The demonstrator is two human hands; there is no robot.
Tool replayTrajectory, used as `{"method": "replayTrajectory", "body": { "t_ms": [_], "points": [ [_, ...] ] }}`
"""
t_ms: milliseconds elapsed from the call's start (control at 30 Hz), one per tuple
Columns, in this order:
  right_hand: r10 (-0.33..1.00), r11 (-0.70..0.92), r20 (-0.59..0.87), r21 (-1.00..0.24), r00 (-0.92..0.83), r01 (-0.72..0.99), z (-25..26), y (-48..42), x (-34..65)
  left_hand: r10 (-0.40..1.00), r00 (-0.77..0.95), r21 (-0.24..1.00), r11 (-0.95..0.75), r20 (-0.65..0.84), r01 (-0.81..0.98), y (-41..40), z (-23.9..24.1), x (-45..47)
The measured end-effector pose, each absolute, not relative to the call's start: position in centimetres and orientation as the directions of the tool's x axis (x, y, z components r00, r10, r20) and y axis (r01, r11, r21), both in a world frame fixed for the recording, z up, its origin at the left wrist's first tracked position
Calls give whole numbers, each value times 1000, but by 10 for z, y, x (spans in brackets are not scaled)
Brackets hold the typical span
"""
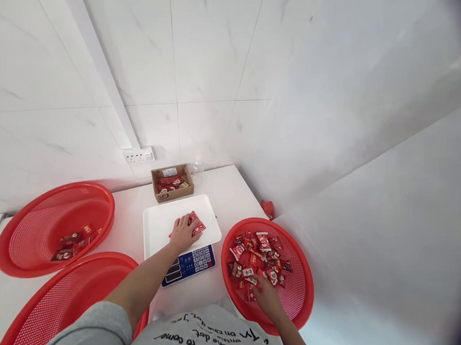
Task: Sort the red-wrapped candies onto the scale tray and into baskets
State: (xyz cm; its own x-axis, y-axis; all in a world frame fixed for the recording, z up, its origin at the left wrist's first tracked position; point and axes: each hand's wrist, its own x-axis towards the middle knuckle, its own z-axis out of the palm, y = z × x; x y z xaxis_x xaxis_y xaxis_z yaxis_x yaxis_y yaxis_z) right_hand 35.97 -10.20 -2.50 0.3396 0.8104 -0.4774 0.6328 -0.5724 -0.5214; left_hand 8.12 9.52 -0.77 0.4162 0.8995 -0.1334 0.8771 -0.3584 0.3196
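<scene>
My left hand (184,234) rests on the white tray of the digital scale (158,225), its fingers curled over a red snack packet (197,224) that sticks out on the right. A bit of red also shows at the hand's left side. Inside the right-hand red basket (306,295), among many small red-and-white wrapped snacks (256,254), my right hand (265,296) reaches down with bent fingers closed at a small packet (250,280). Its fingertips are partly hidden. The scale's blue keypad (197,263) faces me below the tray.
Behind the scale stands a small cardboard box (179,193) with red packets in it. A red basket (13,246) at the left holds several packets; another red basket (44,306) sits nearer me. A wall socket (138,155) and tiled walls border the white table (223,185).
</scene>
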Motion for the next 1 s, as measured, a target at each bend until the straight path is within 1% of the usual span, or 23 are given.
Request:
{"method": "replayTrajectory", "body": {
  "t_ms": [200, 400, 500, 633, 767, 867, 933, 1000],
  "points": [
    [818, -566, -458, -538, 346, 625, -24, -96, 359, 884, 454, 345, -393, -116, 853, 100, -6, 71],
    [815, -574, -462, -559, 350, 599, -24, -102, 357, 903, 417, 422, -340, -103, 840, 112, -2, 65],
    [813, -576, -473, -561, 341, 595, -23, -107, 357, 937, 343, 480, -272, -65, 834, 119, 7, 60],
    [827, -553, -464, -574, 316, 603, -26, -111, 357, 983, 181, 563, -158, 16, 811, 122, 28, 47],
    [852, -503, -454, -574, 260, 646, -33, -110, 354, 991, 97, 629, -134, 93, 766, 101, 56, 21],
    [865, -473, -446, -569, 231, 673, -43, -104, 355, 989, 60, 648, -133, 133, 750, 68, 68, -9],
    [876, -448, -429, -561, 218, 696, -53, -98, 356, 989, 21, 648, -112, 146, 753, 40, 67, -31],
    [886, -426, -413, -548, 210, 720, -64, -93, 358, 990, -14, 622, -76, 139, 779, 9, 60, -52]
  ]
}}
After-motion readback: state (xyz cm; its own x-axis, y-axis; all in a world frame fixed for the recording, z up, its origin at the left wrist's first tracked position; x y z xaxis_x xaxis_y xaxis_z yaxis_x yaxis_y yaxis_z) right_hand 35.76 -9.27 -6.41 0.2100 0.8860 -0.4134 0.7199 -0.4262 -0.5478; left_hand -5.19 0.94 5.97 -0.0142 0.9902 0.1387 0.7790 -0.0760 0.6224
